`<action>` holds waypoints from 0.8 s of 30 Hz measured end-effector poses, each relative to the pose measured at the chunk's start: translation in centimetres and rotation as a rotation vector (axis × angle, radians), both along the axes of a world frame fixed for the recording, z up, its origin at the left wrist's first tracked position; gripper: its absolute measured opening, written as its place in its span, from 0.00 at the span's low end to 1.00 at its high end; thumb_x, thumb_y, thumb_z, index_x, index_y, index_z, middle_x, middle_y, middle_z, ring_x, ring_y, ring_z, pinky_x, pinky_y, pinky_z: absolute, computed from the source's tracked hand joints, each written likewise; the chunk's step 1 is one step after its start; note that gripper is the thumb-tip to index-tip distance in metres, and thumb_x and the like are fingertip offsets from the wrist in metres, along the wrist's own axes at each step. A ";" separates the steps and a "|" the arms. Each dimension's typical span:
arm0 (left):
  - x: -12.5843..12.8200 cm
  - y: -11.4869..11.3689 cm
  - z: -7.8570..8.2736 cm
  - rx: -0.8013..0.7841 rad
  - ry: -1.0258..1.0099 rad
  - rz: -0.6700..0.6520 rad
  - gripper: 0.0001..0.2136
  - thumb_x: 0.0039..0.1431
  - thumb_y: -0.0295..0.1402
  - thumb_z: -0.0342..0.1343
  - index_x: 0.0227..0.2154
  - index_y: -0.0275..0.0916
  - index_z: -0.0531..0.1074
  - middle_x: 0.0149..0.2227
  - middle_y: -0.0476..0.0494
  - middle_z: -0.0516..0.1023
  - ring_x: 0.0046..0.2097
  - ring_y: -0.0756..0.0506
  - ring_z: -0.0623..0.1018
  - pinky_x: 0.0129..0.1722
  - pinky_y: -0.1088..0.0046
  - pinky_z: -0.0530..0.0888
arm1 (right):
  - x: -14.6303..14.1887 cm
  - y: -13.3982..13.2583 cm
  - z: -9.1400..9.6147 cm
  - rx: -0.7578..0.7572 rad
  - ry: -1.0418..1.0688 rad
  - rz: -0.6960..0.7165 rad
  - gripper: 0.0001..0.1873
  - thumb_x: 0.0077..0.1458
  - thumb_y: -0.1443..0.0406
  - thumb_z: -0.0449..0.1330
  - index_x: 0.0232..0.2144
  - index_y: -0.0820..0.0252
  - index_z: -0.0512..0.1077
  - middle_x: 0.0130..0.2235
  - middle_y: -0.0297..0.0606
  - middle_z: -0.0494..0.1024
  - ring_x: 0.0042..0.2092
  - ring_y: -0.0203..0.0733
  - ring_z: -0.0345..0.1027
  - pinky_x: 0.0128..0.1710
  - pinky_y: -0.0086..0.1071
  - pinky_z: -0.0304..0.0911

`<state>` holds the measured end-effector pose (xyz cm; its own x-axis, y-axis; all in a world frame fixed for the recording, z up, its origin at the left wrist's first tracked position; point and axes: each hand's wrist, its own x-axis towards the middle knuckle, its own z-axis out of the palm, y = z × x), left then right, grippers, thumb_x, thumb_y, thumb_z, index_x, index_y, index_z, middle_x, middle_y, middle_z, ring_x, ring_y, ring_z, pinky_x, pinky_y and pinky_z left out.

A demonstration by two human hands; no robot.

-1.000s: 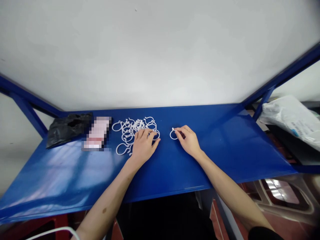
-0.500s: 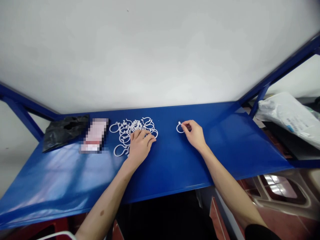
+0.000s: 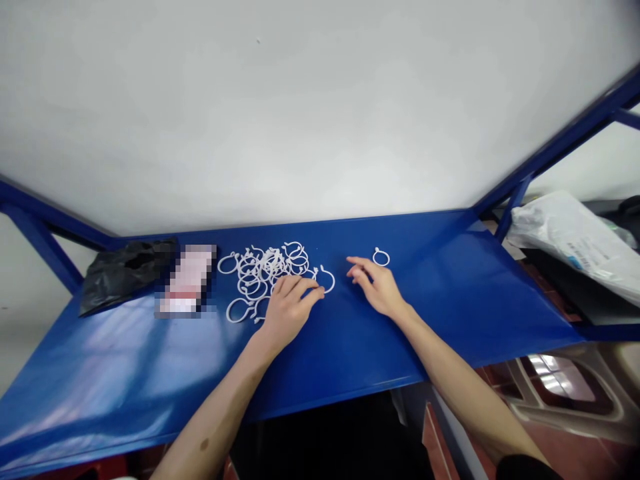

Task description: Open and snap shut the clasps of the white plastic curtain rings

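Observation:
A loose pile of white rings (image 3: 254,288), several with gaps and small knobbed ends, lies on the blue tabletop. At the pile's right edge my left hand (image 3: 293,307) has its thumb and fingers closed on an unfastened white ring (image 3: 333,280), which sticks out past the fingertips. The exact grip is partly hidden by the fingers. To the right, my right hand (image 3: 377,287) is open and holds nothing, its fingers pointing toward that ring. Just beyond it a single closed white ring (image 3: 381,263) lies on the table.
On the left of the blue table (image 3: 320,373) lie a crumpled black plastic bag (image 3: 125,273) and a pixelated phone-like object (image 3: 187,283). Blue frame bars (image 3: 545,157) rise at both sides, a white wall (image 3: 320,113) behind. A white plastic package (image 3: 585,240) sits at right.
My right hand has let go of the closed ring, leaving it on the table, and moved left, opening. My left hand has drawn a ring rightward out of the pile.

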<state>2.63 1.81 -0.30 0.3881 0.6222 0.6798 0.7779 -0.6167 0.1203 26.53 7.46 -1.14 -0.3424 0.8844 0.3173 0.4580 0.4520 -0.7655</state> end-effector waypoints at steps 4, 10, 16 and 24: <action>0.5 -0.2 -0.8 -0.070 0.056 -0.123 0.08 0.64 0.24 0.57 0.41 0.42 0.77 0.40 0.47 0.81 0.42 0.44 0.73 0.43 0.64 0.68 | -2.1 -1.7 -0.8 -0.048 0.017 0.137 0.15 0.69 0.60 0.53 0.55 0.55 0.69 0.33 0.31 0.80 0.31 0.34 0.75 0.34 0.29 0.70; 0.9 -0.3 -0.8 -0.077 -0.112 -0.017 0.11 0.64 0.34 0.60 0.48 0.42 0.74 0.43 0.42 0.79 0.44 0.44 0.76 0.46 0.64 0.72 | -2.2 -1.5 -1.4 -0.031 0.107 0.067 0.11 0.66 0.59 0.57 0.48 0.55 0.70 0.35 0.34 0.82 0.34 0.38 0.79 0.36 0.32 0.73; 0.8 0.0 -0.9 -0.281 -0.197 0.039 0.07 0.67 0.36 0.55 0.43 0.40 0.73 0.38 0.45 0.81 0.40 0.44 0.76 0.44 0.64 0.73 | -2.2 -1.9 -0.6 0.081 0.058 0.176 0.08 0.68 0.60 0.56 0.45 0.54 0.74 0.39 0.36 0.83 0.39 0.39 0.79 0.41 0.33 0.74; 1.4 -0.2 -1.6 -0.342 -0.400 0.018 0.07 0.67 0.30 0.54 0.34 0.41 0.76 0.31 0.49 0.79 0.34 0.48 0.77 0.36 0.70 0.75 | -2.5 -2.4 -0.5 0.133 0.071 0.254 0.09 0.69 0.64 0.55 0.40 0.56 0.75 0.38 0.38 0.81 0.39 0.39 0.76 0.40 0.34 0.73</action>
<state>4.04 1.65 -1.87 0.1271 0.8390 0.5291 0.6404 -0.4768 0.6022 24.00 5.10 -1.67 -0.5200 0.7221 0.4562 0.2646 0.6440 -0.7178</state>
